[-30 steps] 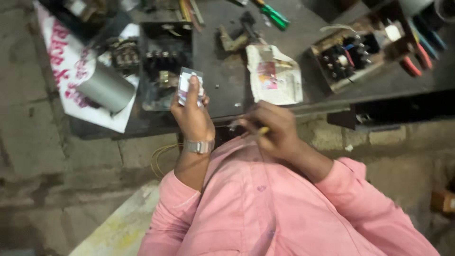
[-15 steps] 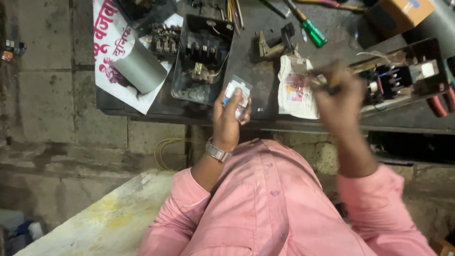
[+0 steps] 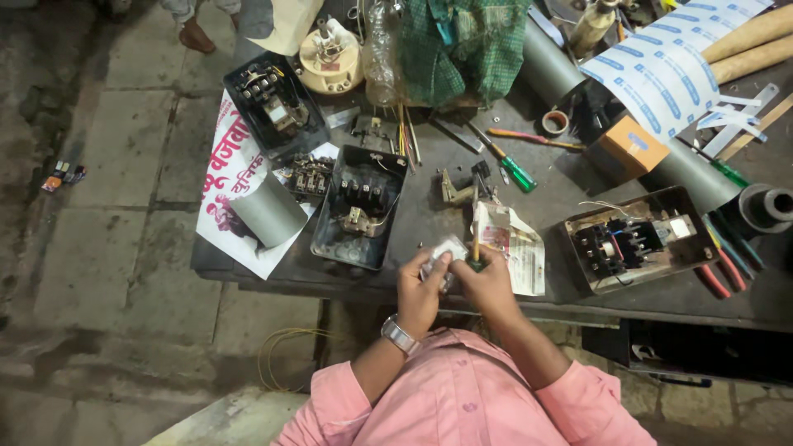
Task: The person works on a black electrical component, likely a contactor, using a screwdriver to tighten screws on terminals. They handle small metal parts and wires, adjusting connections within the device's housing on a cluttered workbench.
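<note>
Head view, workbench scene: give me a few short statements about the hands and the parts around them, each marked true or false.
1. The left hand holds a small clear plastic packet. True.
2. The right hand rests empty on the bench. False: it grips a thin yellow-shafted tool upright beside the packet.
3. A silver wristwatch sits on the left wrist. True.
4. The green-handled screwdriver is in the right hand. False: it lies on the dark workbench, apart from both hands.
</note>
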